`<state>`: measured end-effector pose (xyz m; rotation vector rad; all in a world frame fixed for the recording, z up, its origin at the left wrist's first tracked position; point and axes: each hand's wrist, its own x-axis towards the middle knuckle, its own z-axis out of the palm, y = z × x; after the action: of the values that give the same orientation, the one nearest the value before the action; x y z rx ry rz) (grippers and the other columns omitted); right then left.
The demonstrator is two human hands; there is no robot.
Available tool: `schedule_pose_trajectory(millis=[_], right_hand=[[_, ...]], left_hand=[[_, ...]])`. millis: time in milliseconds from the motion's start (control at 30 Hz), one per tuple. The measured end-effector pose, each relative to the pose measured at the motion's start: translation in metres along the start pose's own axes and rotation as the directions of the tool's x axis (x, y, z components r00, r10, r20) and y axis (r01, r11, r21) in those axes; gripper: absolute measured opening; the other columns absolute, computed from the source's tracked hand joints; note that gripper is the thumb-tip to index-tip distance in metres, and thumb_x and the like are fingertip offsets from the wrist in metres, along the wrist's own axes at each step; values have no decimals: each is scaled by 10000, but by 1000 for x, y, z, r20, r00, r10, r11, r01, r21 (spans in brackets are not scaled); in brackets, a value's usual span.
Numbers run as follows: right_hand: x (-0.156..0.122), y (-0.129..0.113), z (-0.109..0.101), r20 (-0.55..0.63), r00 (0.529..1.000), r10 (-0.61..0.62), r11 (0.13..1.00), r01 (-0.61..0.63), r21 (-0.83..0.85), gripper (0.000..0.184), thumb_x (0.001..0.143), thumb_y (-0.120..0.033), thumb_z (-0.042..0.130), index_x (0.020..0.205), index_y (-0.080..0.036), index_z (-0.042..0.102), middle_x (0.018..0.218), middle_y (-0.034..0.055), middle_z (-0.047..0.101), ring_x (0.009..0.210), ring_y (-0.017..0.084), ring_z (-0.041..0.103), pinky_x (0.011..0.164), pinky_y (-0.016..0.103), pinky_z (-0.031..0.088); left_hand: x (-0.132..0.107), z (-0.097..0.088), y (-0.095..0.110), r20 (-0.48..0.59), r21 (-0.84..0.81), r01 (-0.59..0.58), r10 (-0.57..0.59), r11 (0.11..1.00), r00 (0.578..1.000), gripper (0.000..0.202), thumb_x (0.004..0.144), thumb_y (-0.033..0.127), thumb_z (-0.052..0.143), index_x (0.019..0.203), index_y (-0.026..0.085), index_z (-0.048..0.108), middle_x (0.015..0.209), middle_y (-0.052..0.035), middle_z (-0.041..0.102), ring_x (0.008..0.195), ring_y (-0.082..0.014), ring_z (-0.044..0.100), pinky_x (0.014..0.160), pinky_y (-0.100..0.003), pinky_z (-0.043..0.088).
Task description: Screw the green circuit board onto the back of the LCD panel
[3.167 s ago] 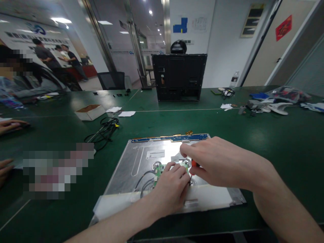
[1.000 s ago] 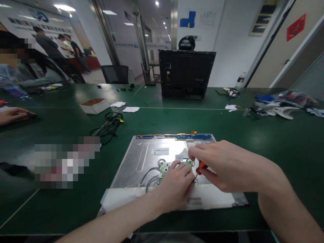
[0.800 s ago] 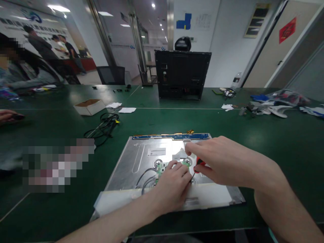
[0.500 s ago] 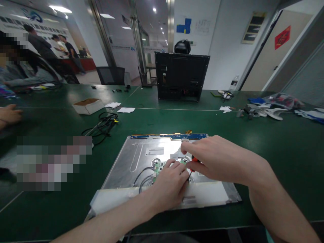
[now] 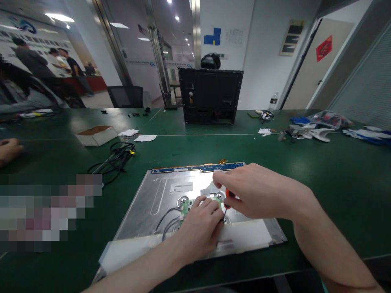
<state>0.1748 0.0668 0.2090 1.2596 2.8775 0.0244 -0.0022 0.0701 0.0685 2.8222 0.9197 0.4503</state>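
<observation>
A flat silver display panel (image 5: 155, 203) lies back-side up before me, with a blue circuit strip along its far edge. My right hand (image 5: 244, 189) is closed round the red-and-black handle of a screwdriver (image 5: 228, 197). Its thin shaft points down beside my left fingers, and the tip is hidden. My left hand (image 5: 201, 224) rests on a small green circuit board (image 5: 185, 208) at the panel's middle, its fingers bent over it and its thumb mostly out of sight. Black cables (image 5: 165, 219) run from the board to a white film strip (image 5: 244, 235) on the near side.
Coiled black cables (image 5: 117, 156) and an open white box (image 5: 97, 136) lie at left. A black display housing (image 5: 210, 97) stands at the back of the green table (image 5: 330, 183). Plastic bags (image 5: 328, 119) and parts lie at right. Another person's hand (image 5: 10, 150) shows at far left.
The whole view has shifted slightly, so things appear farther left. My hands keep nearly the same place on the panel, and the screwdriver stays in my right hand.
</observation>
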Motion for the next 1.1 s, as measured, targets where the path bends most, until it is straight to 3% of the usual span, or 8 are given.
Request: schedule_pose_trajectory(millis=[400, 567, 700, 800, 867, 967, 1033, 1100], right_hand=[[-1, -8, 1, -16, 998, -59, 998, 60, 34, 53, 864, -232, 523, 903, -202, 504, 824, 18, 660, 682, 172, 593, 521, 287, 297], [0, -2, 4, -39, 997, -62, 995, 65, 73, 157, 822, -174, 522, 977, -188, 500, 899, 35, 657, 726, 178, 585, 549, 286, 326], [1, 4, 13, -98, 995, -23, 981, 41, 190, 254, 855, -184, 520, 1105, -198, 479, 952, 34, 665, 740, 163, 595, 606, 270, 370], [1, 10, 32, -193, 981, -7, 957, 62, 284, 247, 859, -212, 550, 1098, -206, 488, 919, 24, 663, 753, 151, 601, 649, 266, 404], [1, 13, 51, -355, 935, 6, 933, 122, 338, 190, 863, -250, 554, 1039, -201, 506, 890, 25, 655, 750, 142, 597, 650, 260, 417], [1, 15, 79, -603, 796, 57, 876, 250, 413, 207, 887, -269, 526, 1081, -203, 491, 819, 1, 639, 670, 115, 581, 645, 248, 446], [2, 13, 92, -684, 726, 79, 864, 292, 410, 261, 891, -245, 508, 1146, -207, 470, 814, -2, 631, 660, 116, 578, 643, 255, 454], [1, 9, 97, -699, 712, 67, 851, 324, 412, 330, 897, -230, 448, 1224, -196, 423, 821, 8, 623, 654, 127, 575, 631, 271, 462]], left_hand=[[1, 3, 0, -49, -24, 1, -2, 1000, 999, 184, 855, 168, 491, 973, 203, 629, 973, -73, 642, 974, -251, 564, 944, -445, 370], [2, 3, -1, -18, -31, -18, 17, 999, 1000, 171, 850, 168, 492, 961, 204, 617, 949, -68, 633, 931, -242, 564, 929, -443, 366], [2, 2, -1, -14, -22, -4, 4, 1000, 1000, 130, 842, 169, 494, 907, 191, 605, 938, -67, 619, 916, -244, 558, 914, -445, 366], [2, 2, 0, -29, -21, 0, -1, 1000, 1000, 82, 829, 169, 510, 832, 189, 589, 906, -58, 615, 888, -236, 560, 915, -440, 366], [2, 2, 0, -38, -23, 1, -2, 1000, 999, 82, 836, 174, 506, 810, 189, 582, 896, -55, 616, 877, -232, 559, 913, -439, 369], [2, 2, 1, -33, -25, -9, 8, 1000, 999, 104, 852, 185, 489, 810, 189, 583, 911, -59, 619, 878, -232, 556, 912, -443, 374], [1, 2, 1, -24, -28, -21, 21, 999, 999, 116, 859, 186, 478, 837, 187, 591, 926, -65, 619, 893, -237, 554, 914, -450, 373], [1, 2, 0, -24, -31, -24, 24, 999, 999, 133, 865, 182, 469, 885, 187, 601, 933, -70, 619, 908, -241, 552, 918, -454, 371]])
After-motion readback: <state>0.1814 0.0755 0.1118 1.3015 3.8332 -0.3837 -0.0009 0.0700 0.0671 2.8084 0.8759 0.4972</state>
